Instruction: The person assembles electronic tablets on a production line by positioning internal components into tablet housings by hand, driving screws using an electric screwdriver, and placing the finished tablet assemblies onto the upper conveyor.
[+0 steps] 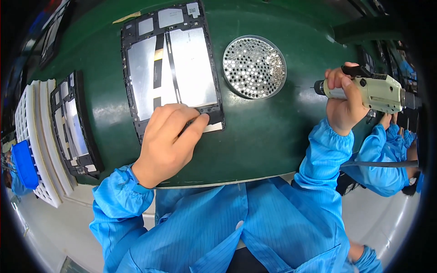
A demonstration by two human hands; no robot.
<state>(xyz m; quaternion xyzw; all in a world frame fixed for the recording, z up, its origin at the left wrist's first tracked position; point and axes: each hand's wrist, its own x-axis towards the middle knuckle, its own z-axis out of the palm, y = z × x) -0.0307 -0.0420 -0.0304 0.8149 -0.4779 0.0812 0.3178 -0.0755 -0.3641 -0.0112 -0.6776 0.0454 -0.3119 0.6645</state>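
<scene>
My right hand [344, 98] is wrapped round a pale green electric screwdriver [378, 93], held above the table's right side with its tip pointing left. At the lower end of an opened tablet [195, 63], my left hand [168, 136] rests with its fingers bent and fingertips together on the black frame. Whatever those fingertips may hold is too small or hidden. The tablet lies with silver plates, a dark flex strip and black border facing up. Right of it stands a round dish [255, 68] with a perforated plate of small holes and a heap of tiny screws.
A second opened tablet [73, 127] lies to the left, beside stacked white trays [38, 136] and a blue box [25, 164]. A yellowish strip [126, 17] lies beyond the main tablet. At the right, a co-worker's blue sleeve [378, 145] is close by. The green table [255, 136] ends before me.
</scene>
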